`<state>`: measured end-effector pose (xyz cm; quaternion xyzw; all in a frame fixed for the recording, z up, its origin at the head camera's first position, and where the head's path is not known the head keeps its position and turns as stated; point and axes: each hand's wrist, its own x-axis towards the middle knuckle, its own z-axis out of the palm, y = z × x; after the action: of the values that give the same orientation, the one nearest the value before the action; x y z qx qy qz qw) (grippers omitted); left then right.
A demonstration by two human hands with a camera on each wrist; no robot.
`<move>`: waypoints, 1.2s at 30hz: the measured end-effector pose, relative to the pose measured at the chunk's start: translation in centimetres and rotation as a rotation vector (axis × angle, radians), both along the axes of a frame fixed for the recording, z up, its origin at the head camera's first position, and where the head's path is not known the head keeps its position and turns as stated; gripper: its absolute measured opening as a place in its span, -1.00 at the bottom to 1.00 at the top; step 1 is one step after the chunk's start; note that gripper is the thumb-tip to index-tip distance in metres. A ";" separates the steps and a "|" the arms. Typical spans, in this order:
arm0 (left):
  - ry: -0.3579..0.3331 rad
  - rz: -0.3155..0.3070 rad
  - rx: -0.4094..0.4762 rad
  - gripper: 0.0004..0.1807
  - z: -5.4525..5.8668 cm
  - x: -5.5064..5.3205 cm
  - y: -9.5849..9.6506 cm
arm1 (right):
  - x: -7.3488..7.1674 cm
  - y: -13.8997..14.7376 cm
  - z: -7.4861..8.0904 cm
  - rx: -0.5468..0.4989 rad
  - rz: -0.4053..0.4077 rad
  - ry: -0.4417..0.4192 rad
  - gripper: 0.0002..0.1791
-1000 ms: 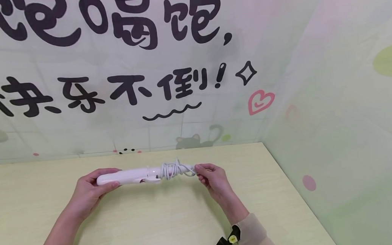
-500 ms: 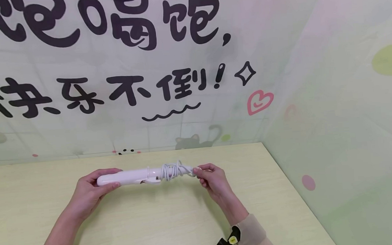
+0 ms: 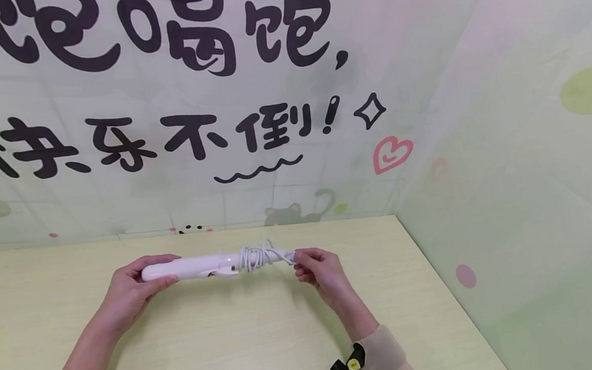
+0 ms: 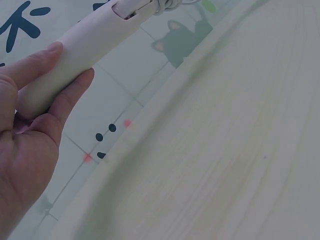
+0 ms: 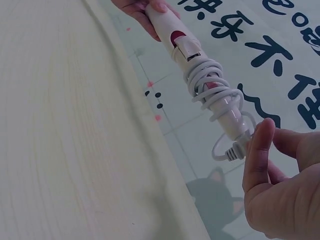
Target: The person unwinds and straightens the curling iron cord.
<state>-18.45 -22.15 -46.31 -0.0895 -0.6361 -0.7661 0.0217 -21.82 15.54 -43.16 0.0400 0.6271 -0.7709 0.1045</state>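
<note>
A white curling iron (image 3: 190,267), long and round-ended, is held level above the table between both hands. My left hand (image 3: 130,291) grips its rounded end, thumb along the near side and fingers on the far side. Grey-white cord (image 3: 253,258) is wound in several loops around the handle at the right. There my right hand (image 3: 323,272) pinches the plug end of the cord; a ribbed sleeve (image 5: 233,152) shows at its fingertips in the right wrist view. The fingers hide the plug's prongs. A small lever (image 3: 227,271) sits on the iron's near side.
The pale wooden table (image 3: 209,340) spreads beneath both hands. Behind it stands a printed wall cloth (image 3: 183,187) with large black characters, and another patterned cloth (image 3: 524,203) runs along the right side. Black wrist cameras (image 3: 347,366) are strapped over the sleeves.
The curling iron and left hand have shifted slightly left. The right hand has edged a little right, and more of the ribbed sleeve now shows beside its fingers.
</note>
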 end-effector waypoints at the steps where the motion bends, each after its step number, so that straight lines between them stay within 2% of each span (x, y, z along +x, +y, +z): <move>1: 0.002 -0.002 0.005 -0.56 0.0 0.0 0.0 | 0.0 0.1 0.0 -0.006 0.003 0.001 -0.71; 9: 0.011 -0.028 0.031 -0.56 0.0 0.0 0.1 | -0.1 0.1 -0.1 0.035 -0.009 0.025 -0.76; 16: 0.005 -0.021 0.014 -0.55 0.4 0.1 0.1 | 0.0 0.1 -0.2 0.039 -0.018 0.065 -0.80; 25: 0.013 -0.040 0.061 -0.54 0.0 0.0 -0.1 | 0.0 0.6 -0.3 0.051 0.026 0.036 -0.75; 30: 0.028 -0.065 0.113 -0.52 -0.2 0.0 -0.2 | 0.0 1.0 -0.4 0.111 0.054 0.048 -0.72; 36: 0.041 -0.086 0.145 -0.52 -0.4 0.0 -0.4 | 0.2 1.5 -0.5 0.193 0.074 0.117 -0.66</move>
<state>-18.46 -22.51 -46.69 -0.1308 -0.5740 -0.8083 0.0081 -21.66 17.05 -43.67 -0.0185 0.7045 -0.7035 0.0918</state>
